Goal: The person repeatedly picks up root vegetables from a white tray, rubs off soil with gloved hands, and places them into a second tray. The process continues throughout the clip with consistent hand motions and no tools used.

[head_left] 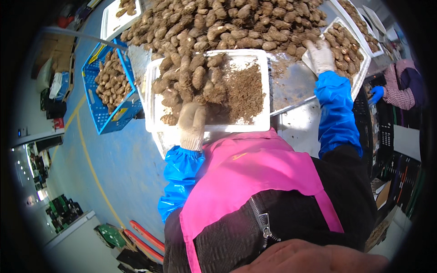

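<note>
Gloved in a pale knit work glove, my left hand (192, 119) is at the near edge of a white foam box (208, 128), against brown hairy taro corms (199, 77); whether it grips one cannot be told. Loose root fibre and soil (244, 94) cover the box's right part. My right hand (321, 56), in a similar glove, reaches forward to the left rim of another white foam box (361, 76) of taro corms (344, 51). Its fingertips are at the edge of the large taro heap (235, 24), and what they touch is unclear.
A blue plastic crate (112, 126) of corms stands at the left. Another foam box (111, 25) lies at the upper left. The metal tabletop (293, 83) bears soil. At the right, a person with a blue-gloved hand (376, 94) is beside black crates (385, 136).
</note>
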Tool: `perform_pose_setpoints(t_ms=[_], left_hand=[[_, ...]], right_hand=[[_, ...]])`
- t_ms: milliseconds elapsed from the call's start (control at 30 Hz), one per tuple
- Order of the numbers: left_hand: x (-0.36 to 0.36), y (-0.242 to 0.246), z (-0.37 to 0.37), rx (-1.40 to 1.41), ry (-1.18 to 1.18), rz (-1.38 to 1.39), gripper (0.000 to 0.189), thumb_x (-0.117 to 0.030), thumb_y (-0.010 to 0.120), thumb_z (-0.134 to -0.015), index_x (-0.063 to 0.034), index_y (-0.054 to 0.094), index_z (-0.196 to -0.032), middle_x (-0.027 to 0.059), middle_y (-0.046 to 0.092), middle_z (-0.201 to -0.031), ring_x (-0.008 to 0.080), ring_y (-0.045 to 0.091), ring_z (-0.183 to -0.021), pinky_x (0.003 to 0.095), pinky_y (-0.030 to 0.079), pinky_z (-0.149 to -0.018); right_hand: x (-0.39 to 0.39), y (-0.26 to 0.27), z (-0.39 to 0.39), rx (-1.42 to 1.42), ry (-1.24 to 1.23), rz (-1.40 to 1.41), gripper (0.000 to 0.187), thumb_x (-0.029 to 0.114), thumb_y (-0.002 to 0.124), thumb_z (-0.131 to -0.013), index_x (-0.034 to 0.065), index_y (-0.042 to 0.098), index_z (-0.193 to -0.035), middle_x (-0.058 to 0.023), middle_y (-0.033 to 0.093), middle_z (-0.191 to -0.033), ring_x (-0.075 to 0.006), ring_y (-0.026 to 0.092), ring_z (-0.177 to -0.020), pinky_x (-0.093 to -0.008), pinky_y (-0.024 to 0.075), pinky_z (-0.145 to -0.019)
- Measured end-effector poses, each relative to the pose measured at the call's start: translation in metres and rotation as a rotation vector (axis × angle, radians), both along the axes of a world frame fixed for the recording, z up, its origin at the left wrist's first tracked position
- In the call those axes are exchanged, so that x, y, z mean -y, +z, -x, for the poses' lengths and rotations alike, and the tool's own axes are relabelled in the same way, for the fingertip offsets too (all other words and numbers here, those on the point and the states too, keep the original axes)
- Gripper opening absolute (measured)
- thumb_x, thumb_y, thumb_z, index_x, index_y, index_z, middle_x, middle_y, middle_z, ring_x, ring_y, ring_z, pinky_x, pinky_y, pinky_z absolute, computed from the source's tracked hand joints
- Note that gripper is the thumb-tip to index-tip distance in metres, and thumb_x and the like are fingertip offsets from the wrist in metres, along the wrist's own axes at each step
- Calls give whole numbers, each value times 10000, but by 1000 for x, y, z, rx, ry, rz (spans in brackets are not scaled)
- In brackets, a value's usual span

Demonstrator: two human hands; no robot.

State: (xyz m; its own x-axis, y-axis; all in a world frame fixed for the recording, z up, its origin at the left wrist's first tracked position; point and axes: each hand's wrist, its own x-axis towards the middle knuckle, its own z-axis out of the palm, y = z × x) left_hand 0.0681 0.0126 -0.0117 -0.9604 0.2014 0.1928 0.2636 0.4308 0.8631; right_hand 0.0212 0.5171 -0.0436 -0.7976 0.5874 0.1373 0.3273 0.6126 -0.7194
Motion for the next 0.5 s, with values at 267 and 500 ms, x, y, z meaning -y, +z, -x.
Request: perform_pose_setpoints(t_ms=[267, 500], left_hand=[[-7, 7, -11, 38, 3, -33, 170, -101, 622, -977, 1, 696, -1092, 135, 677, -1069, 247, 643, -997, 342, 501, -911], [-15, 14, -14, 30, -34, -5, 194, -85, 619, -969, 0, 698, -1126, 152, 675, -1130, 258, 647, -1052, 353, 507, -935]], right_hand=[[205, -3, 63, 337, 650, -102, 478, 256, 664, -892, 39, 613, -1315, -170, 581, -1360, -302, 550, -1279, -379, 430, -1115], [260, -11, 80, 190, 713, -625, 597, 347, 675, -895, 46, 550, -1396, -168, 433, -1546, -351, 353, -1467, -482, 310, -1203]])
